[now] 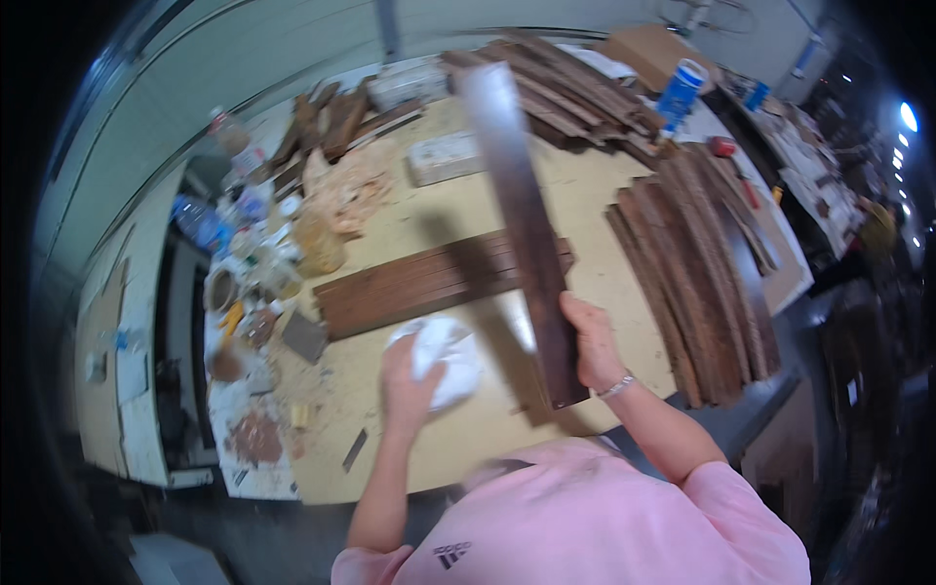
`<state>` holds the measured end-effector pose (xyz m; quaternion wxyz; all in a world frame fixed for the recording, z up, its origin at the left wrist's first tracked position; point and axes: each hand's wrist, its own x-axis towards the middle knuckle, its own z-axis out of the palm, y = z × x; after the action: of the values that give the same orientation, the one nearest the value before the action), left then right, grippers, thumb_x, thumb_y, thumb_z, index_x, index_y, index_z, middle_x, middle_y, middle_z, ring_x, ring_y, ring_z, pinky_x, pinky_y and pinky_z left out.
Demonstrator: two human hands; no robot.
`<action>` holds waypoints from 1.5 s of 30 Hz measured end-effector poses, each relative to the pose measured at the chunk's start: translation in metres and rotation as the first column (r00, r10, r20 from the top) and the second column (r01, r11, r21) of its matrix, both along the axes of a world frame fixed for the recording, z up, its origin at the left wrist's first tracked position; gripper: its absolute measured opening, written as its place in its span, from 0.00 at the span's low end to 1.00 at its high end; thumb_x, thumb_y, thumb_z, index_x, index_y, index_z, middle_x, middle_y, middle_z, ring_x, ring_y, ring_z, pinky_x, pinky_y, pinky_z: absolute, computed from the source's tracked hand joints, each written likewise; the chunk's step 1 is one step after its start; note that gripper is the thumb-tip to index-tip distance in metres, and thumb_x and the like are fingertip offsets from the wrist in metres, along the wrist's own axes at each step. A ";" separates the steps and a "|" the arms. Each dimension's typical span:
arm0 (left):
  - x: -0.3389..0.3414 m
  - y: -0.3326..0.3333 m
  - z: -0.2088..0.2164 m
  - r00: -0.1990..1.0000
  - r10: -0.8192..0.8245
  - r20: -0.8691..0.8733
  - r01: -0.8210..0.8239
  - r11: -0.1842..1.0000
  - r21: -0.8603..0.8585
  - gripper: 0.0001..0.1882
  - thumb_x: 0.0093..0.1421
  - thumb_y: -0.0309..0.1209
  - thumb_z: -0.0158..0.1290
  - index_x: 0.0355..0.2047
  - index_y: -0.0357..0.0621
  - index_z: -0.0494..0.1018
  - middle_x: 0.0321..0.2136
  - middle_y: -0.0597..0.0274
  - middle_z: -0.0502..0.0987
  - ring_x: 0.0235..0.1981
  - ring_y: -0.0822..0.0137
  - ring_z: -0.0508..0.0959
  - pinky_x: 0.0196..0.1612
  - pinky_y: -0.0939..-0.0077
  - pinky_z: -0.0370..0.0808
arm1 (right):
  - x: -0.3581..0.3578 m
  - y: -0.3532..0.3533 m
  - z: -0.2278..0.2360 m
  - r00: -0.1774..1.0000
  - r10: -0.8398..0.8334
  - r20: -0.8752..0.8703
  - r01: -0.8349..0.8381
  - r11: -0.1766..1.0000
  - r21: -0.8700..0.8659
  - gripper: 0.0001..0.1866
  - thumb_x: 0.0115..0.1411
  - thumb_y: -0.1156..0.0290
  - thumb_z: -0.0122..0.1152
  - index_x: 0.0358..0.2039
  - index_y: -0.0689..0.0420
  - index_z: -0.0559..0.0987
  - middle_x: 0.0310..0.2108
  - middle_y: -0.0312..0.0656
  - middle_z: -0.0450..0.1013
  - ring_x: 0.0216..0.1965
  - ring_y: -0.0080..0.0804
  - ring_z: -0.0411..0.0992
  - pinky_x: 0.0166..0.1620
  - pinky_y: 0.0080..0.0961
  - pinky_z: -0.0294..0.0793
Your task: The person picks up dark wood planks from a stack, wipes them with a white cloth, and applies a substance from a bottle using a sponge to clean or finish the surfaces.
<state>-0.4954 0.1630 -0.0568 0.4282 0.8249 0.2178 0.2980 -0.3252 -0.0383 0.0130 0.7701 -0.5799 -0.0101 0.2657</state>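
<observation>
Clearly, in the head view, dark board (534, 244): held up above the pale table (429, 458), in front of the wearer's body, crossing over the brown strips (419, 283) lying there.
Right hand (593, 341): clasped around the right edge near the lower end, thumb and fingers pinching the wood.
Left hand (405, 375): curled around a bunched white cloth (448, 366), apart from the board; from the blur, cannot tell whether resting on the table.
Good handling: probably best to grip firmly by the edges, fingers off the broad face, cloth gathered into a flat pad, far end away from the stacked planks (575, 93).
Long axis: running from near the body outward, leaning slightly left toward the far end; crosswise to the strips beneath.
Pointing: far end away from the body, toward the back of the table, shiny with glare; near end toward the pink shirt (604, 507).
</observation>
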 end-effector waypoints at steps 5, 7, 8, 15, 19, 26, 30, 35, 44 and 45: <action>-0.053 0.021 -0.001 0.971 0.234 -0.049 -0.239 0.958 -0.158 0.18 0.55 0.25 0.59 0.47 0.38 0.75 0.48 0.50 0.77 0.51 0.54 0.75 0.55 0.66 0.69 | 0.010 -0.019 -0.003 0.990 0.010 0.142 -0.035 0.985 0.171 0.07 0.63 0.65 0.58 0.29 0.50 0.74 0.28 0.26 0.70 0.32 0.15 0.69 0.34 0.17 0.68; -0.091 0.052 -0.020 0.883 0.451 -0.129 -0.469 0.855 -0.221 0.16 0.56 0.25 0.58 0.46 0.38 0.76 0.46 0.51 0.78 0.48 0.55 0.77 0.54 0.68 0.70 | 0.006 -0.018 0.003 0.989 -0.074 0.126 0.061 0.993 0.102 0.13 0.66 0.61 0.54 0.24 0.48 0.68 0.26 0.25 0.65 0.29 0.14 0.63 0.35 0.17 0.63; -0.106 0.067 -0.019 0.826 0.550 -0.123 -0.563 0.807 -0.178 0.15 0.56 0.24 0.58 0.44 0.38 0.77 0.43 0.53 0.78 0.44 0.56 0.78 0.51 0.68 0.72 | 0.002 -0.014 0.010 0.984 -0.110 0.141 0.097 0.991 0.093 0.14 0.66 0.61 0.53 0.23 0.48 0.67 0.25 0.25 0.64 0.28 0.14 0.61 0.34 0.17 0.61; -0.198 0.118 -0.030 0.680 0.691 -0.247 -0.532 0.696 0.482 0.15 0.50 0.25 0.61 0.40 0.39 0.77 0.34 0.52 0.75 0.40 0.51 0.74 0.45 0.59 0.70 | 0.000 -0.036 -0.010 0.980 0.068 0.185 -0.049 0.993 -0.109 0.17 0.66 0.64 0.52 0.19 0.49 0.64 0.21 0.23 0.61 0.26 0.12 0.58 0.30 0.17 0.57; -0.185 0.120 -0.057 0.695 0.673 -0.253 -0.465 0.689 0.557 0.16 0.49 0.25 0.62 0.39 0.40 0.77 0.34 0.52 0.73 0.38 0.50 0.72 0.43 0.57 0.70 | -0.012 -0.034 -0.004 0.977 0.159 0.142 -0.108 0.943 -0.314 0.19 0.63 0.64 0.55 0.16 0.50 0.64 0.18 0.22 0.57 0.22 0.12 0.54 0.26 0.18 0.52; -0.183 0.120 -0.060 0.638 0.710 -0.297 -0.530 0.685 0.500 0.13 0.51 0.20 0.60 0.39 0.38 0.76 0.30 0.55 0.73 0.31 0.58 0.74 0.35 0.66 0.71 | -0.018 -0.047 -0.005 0.937 0.287 0.198 -0.171 0.874 -0.455 0.20 0.63 0.64 0.56 0.15 0.55 0.64 0.18 0.23 0.54 0.23 0.13 0.49 0.25 0.21 0.47; -0.162 0.116 -0.054 0.726 0.658 -0.202 -0.639 0.753 0.156 0.13 0.52 0.18 0.58 0.39 0.37 0.76 0.28 0.60 0.72 0.26 0.67 0.72 0.31 0.75 0.70 | -0.021 -0.066 -0.010 0.948 0.299 0.108 -0.217 0.855 -0.471 0.20 0.63 0.64 0.56 0.16 0.56 0.67 0.17 0.23 0.56 0.22 0.13 0.51 0.24 0.21 0.50; -0.060 0.040 0.006 0.932 0.363 0.003 -0.358 0.920 -0.160 0.11 0.50 0.15 0.57 0.36 0.36 0.75 0.27 0.66 0.70 0.25 0.76 0.68 0.30 0.83 0.67 | -0.026 -0.083 -0.016 0.948 0.313 0.052 -0.240 0.815 -0.528 0.20 0.64 0.65 0.56 0.16 0.57 0.68 0.17 0.23 0.57 0.21 0.13 0.52 0.23 0.22 0.51; 0.058 0.046 0.072 0.937 0.233 0.260 -0.213 0.971 -0.105 0.06 0.53 0.16 0.58 0.32 0.36 0.76 0.27 0.70 0.68 0.23 0.81 0.63 0.26 0.88 0.62 | -0.039 -0.099 0.006 0.917 0.398 0.034 -0.333 0.809 -0.485 0.19 0.64 0.65 0.56 0.17 0.59 0.69 0.18 0.22 0.57 0.23 0.13 0.52 0.25 0.21 0.52; 0.064 0.048 0.070 0.925 0.251 0.287 -0.220 0.966 -0.135 0.06 0.54 0.16 0.58 0.32 0.35 0.76 0.27 0.71 0.68 0.23 0.82 0.62 0.26 0.88 0.61 | -0.041 -0.101 0.005 0.911 0.408 0.052 -0.333 0.806 -0.490 0.19 0.64 0.65 0.56 0.17 0.59 0.69 0.18 0.23 0.57 0.23 0.13 0.52 0.25 0.21 0.51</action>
<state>-0.4316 0.2113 0.0130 0.4583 0.7151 0.2621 0.4581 -0.3660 -0.1390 0.0184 0.5359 -0.7545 -0.1183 0.3599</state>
